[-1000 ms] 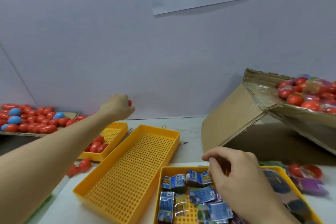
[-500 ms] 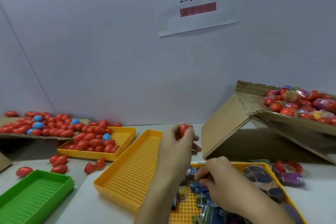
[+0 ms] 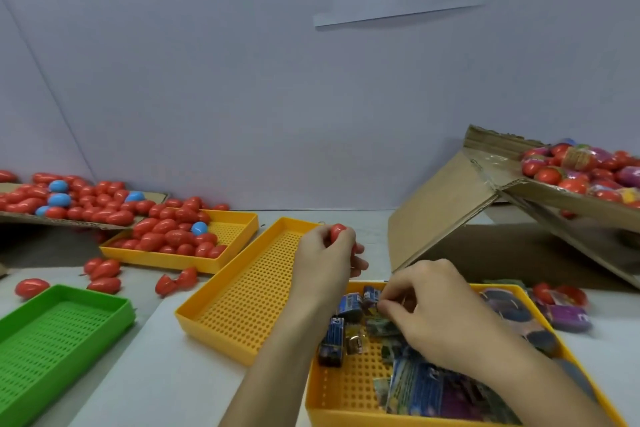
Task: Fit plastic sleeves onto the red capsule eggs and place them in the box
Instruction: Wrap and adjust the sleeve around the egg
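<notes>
Red egg [image 3: 337, 231] gripped in our left hand [image 3: 323, 262], approx. upright, just beyond-left of right hand [image 3: 436, 315], which pinches a sleeve [image 3: 375, 310] in tray [image 3: 349, 412]; sleeve travels up-left.

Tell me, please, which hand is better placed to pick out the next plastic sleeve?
The right hand: its fingers already pinch among the sleeves in the near yellow tray, while the left hand grips a red egg.

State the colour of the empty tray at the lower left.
Green tray, best seen in the head view.
</notes>
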Available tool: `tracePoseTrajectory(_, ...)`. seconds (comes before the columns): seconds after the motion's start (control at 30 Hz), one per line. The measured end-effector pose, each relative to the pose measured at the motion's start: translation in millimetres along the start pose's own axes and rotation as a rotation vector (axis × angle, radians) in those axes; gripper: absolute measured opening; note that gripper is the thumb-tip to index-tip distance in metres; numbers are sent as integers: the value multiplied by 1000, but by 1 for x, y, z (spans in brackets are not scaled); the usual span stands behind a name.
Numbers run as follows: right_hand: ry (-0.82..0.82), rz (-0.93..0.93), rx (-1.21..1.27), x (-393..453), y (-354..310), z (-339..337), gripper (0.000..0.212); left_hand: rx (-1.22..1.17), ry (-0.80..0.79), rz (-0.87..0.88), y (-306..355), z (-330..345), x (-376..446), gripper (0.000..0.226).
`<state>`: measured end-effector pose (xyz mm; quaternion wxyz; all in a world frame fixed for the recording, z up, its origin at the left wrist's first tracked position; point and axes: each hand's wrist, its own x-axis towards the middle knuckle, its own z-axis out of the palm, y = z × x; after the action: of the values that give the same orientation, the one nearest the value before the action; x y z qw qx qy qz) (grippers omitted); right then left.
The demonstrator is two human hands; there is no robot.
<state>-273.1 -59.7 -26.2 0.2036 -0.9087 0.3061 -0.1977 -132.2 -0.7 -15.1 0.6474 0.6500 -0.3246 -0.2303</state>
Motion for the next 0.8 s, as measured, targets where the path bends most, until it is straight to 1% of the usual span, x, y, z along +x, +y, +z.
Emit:
tracePoseTrajectory(0.13,87,75,140,3,9,-8,8,7,-15,13,0,0,0,13)
tracePoseTrajectory(0.2,61,105,165,3,10,-8,11,18,-23,14,0,0,0,11)
tracePoseTrajectory(0.3,-10,143,137,2,6,-3,17,41,-40,16,0,1,-1,10)
tracePoseTrajectory(0.4,-26,159,158,3,4,-2,17,60,-58,21,0,2,-1,10)
tracePoseTrajectory(0.53,28,185,307,4,8,-12,13,67,-76,20,0,1,-1,11)
tracePoseTrajectory(0.8,103,218,500,5,15,-15,17,92,-180,-23,2,3,-4,11)
